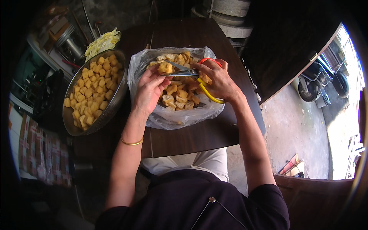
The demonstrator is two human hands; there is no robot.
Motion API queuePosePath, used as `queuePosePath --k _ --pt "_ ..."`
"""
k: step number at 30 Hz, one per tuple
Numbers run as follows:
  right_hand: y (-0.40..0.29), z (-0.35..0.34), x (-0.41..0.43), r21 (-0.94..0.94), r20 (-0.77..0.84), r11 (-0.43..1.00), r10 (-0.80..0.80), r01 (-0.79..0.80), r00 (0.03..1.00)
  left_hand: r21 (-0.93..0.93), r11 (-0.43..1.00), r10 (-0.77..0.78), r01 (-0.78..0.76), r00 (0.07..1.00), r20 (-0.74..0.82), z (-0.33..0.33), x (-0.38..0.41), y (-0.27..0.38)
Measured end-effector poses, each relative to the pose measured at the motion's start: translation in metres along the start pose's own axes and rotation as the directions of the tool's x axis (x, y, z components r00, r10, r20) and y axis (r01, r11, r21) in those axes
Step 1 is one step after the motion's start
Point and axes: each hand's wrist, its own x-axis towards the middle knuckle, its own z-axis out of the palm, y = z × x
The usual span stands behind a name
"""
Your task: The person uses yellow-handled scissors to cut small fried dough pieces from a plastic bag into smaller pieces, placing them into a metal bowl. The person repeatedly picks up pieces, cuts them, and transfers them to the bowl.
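Observation:
Between the fingertips of my left hand (151, 92) is a golden fried tofu puff (165, 68). My right hand (220, 79) grips a pair of scissors (184, 72) with red and yellow handles. Their blades are spread, one on either side of the puff. Below both hands lies a clear plastic bag (184, 118), its mouth wide and its rim folded outward. Inside it are many tofu pieces (179, 96), several showing pale cut faces. To the left, a perforated metal basket (115, 115) holds a heap of whole-looking tofu puffs (93, 86).
The bag rests on a dark wooden table (184, 143). Shredded pale-green cabbage (103, 43) lies behind the basket. A taped cardboard box (43, 152) stands at the lower left, and stacked round stone-like pieces (230, 20) are beyond the table. A wheeled vehicle (307, 89) is outside at right.

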Motion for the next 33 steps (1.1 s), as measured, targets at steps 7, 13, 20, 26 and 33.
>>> queuePosePath --k 7,13,20,26,33 --pt "-0.001 0.0 -0.001 -0.004 0.001 1.0 0.001 -0.001 1.0 0.051 0.999 0.009 -0.008 1.0 -0.023 0.003 0.0 -0.003" --pt "-0.003 -0.003 -0.001 -0.01 0.025 1.0 0.014 -0.014 1.0 0.061 0.998 0.004 -0.003 1.0 -0.027 0.006 -0.001 -0.004" --pt "-0.003 -0.004 -0.002 -0.006 0.004 1.0 -0.019 0.019 1.0 0.073 0.997 0.01 -0.009 1.0 -0.019 0.007 -0.001 -0.004" --pt "0.001 -0.004 -0.002 0.009 0.058 1.0 0.002 -0.003 0.998 0.035 0.999 -0.021 0.023 0.998 -0.053 0.011 -0.001 -0.001" --pt "-0.011 -0.02 0.002 0.041 0.077 0.999 0.006 -0.009 0.997 0.005 1.0 -0.008 0.008 0.998 -0.057 0.011 -0.004 0.001"
